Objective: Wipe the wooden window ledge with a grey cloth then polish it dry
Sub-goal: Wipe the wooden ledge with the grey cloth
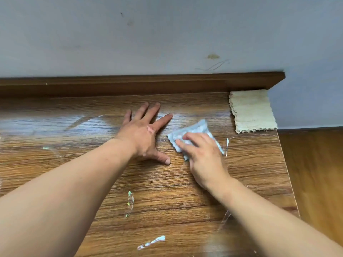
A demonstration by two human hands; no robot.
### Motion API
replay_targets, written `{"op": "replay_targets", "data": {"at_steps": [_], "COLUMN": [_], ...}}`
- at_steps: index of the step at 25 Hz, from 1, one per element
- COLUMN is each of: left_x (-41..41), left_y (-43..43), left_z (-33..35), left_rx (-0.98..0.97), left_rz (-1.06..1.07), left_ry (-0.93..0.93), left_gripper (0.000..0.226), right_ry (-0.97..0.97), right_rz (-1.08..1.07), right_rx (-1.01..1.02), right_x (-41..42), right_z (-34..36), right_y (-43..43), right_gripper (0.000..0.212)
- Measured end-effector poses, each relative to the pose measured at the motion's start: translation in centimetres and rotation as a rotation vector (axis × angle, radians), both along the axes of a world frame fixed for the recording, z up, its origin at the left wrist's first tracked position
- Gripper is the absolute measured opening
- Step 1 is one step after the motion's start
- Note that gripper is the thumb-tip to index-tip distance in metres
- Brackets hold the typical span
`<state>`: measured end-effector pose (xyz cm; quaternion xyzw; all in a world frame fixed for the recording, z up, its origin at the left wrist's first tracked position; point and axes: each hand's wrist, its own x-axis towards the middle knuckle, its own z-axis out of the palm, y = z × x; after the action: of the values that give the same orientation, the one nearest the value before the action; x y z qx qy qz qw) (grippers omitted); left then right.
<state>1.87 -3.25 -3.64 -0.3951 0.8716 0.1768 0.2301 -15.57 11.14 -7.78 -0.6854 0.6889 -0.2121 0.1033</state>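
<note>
Wooden ledge point(185, 201) under grey wall point(167, 34). My left grip point(143, 134) lies flat, splayed, empty. My right grip point(202, 154) presses the grey cloth point(194, 128) down near the far right corner. Wiping is part-done, I'd say: pale smears point(151, 242) remain, and polishing is still left.

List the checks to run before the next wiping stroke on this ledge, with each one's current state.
1. Grey cloth under control: ok, right hand presses it on the ledge.
2. Path leftward free: not ok, left hand lies flat beside the cloth.
3. Ledge clean: not ok, pale smears show near the front edge.
4. Second cloth available: ok, beige rag lies in the far right corner.
5. Cloth damp: cannot tell.
</note>
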Motion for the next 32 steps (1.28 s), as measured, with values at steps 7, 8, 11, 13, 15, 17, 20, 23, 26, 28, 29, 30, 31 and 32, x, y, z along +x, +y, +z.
{"op": "replay_targets", "data": {"at_steps": [7,8,11,13,15,17,20,23,26,28,29,30,31,32], "left_x": [-0.9,-1.4,-3.3,-4.1,-4.5,-4.4,-4.6,-5.3,-6.2,-6.7,-6.7,-6.8,-6.8,-6.8], "left_y": [-0.4,-0.2,0.4,0.9,1.0,1.0,0.8,1.1,1.5,1.8,2.1,2.3,2.5,2.9], "left_z": [1.6,1.8,1.8,1.3,1.0,1.0,1.2,1.5,1.5,1.6,1.7,1.7,1.7,1.9], "left_rx": [0.065,0.057,0.038,0.021,0.005,0.009,0.032,0.029,-0.009,-0.013,-0.005,-0.001,0.002,0.0], "left_rz": [-0.031,-0.023,0.011,0.012,0.016,0.017,0.015,0.029,0.066,0.075,0.061,0.036,0.006,-0.024], "left_ry": [-0.102,-0.098,-0.07,-0.063,-0.069,-0.084,-0.104,-0.09,-0.049,-0.023,-0.012,0.002,0.013,0.019], "left_gripper": [0.151,0.149,0.148,0.151,0.153,0.154,0.156,0.155,0.148,0.146,0.145,0.145,0.143,0.142], "right_ry": [-0.081,-0.059,0.081,0.137,0.168,0.174,0.162,0.211,0.203,0.176,0.166,0.163,0.162,0.148], "right_rz": [-0.06,-0.138,-0.172,-0.152,-0.133,-0.085,-0.052,-0.058,-0.157,-0.185,-0.144,-0.091,-0.045,-0.006], "right_rx": [0.089,0.06,0.172,0.305,0.397,0.446,0.538,0.57,0.541,0.548,0.553,0.567,0.561,0.558], "right_x": [-3.2,-4.9,-7.6,-6.6,-4.9,-3.0,-0.5,-2.7,-5.4,-5.3,-4.5,-3.2,-2.0,-2.0], "right_z": [4.5,5.4,5.6,3.3,1.4,1.4,3.5,3.3,2.4,2.1,2.2,2.7,3.2,3.9], "right_y": [7.8,5.1,-3.4,-5.1,-2.3,4.0,13.6,11.4,2.5,2.1,4.3,7.6,11.2,14.2], "right_gripper": [0.047,0.044,0.045,0.054,0.071,0.083,0.089,0.089,0.091,0.091,0.091,0.09,0.087,0.084]}}
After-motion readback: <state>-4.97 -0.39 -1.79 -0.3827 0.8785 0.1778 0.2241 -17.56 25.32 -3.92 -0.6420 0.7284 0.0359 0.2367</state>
